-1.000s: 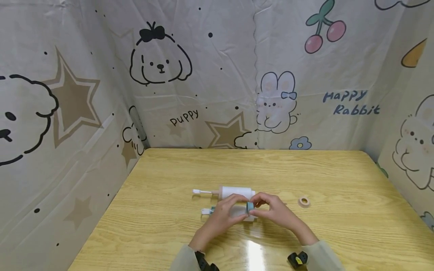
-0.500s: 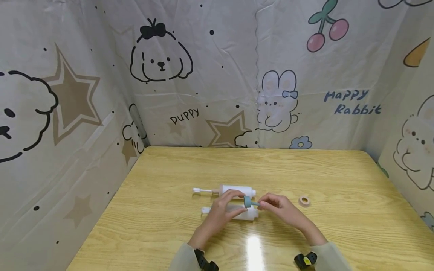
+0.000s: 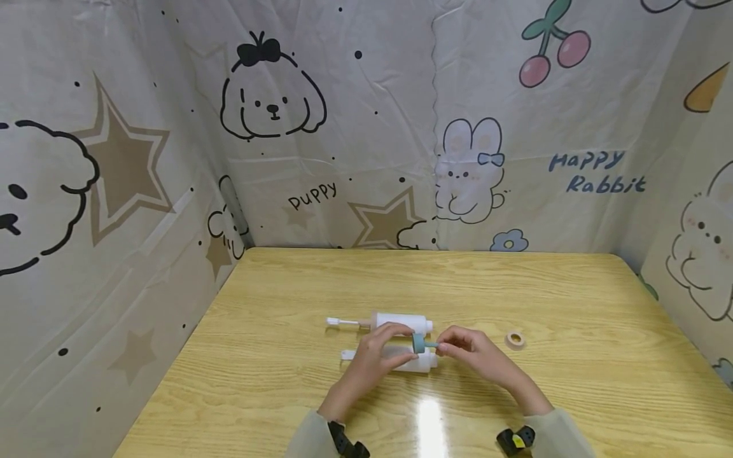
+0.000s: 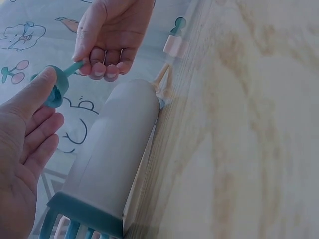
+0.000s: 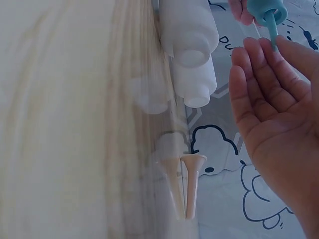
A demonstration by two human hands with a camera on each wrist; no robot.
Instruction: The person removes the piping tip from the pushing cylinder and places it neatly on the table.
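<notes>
Both hands meet over a small teal piece (image 3: 419, 344), a disc with a thin stem. My left hand (image 3: 403, 338) pinches the disc, its thumb on the disc's face (image 4: 52, 88). My right hand (image 3: 445, 345) pinches the stem (image 4: 75, 65) with curled fingertips; in the right wrist view the teal piece (image 5: 267, 12) sits at the tips of that hand (image 5: 271, 94). Just under the hands a white tube (image 3: 422, 363) lies on the wooden table (image 3: 343, 280), with a teal ribbed end (image 4: 84, 214) showing in the left wrist view.
A second white tube (image 3: 401, 320) with a thin white-tipped stick lies just behind the first. A small roll of tape (image 3: 515, 339) sits to the right. A peach cone nozzle (image 5: 192, 181) lies by the tubes. Printed cloth walls enclose the table on three sides.
A second ago both hands were closed together over the teal piece at the tube's end. They have drawn slightly apart, with the teal piece held between them above the tube.
</notes>
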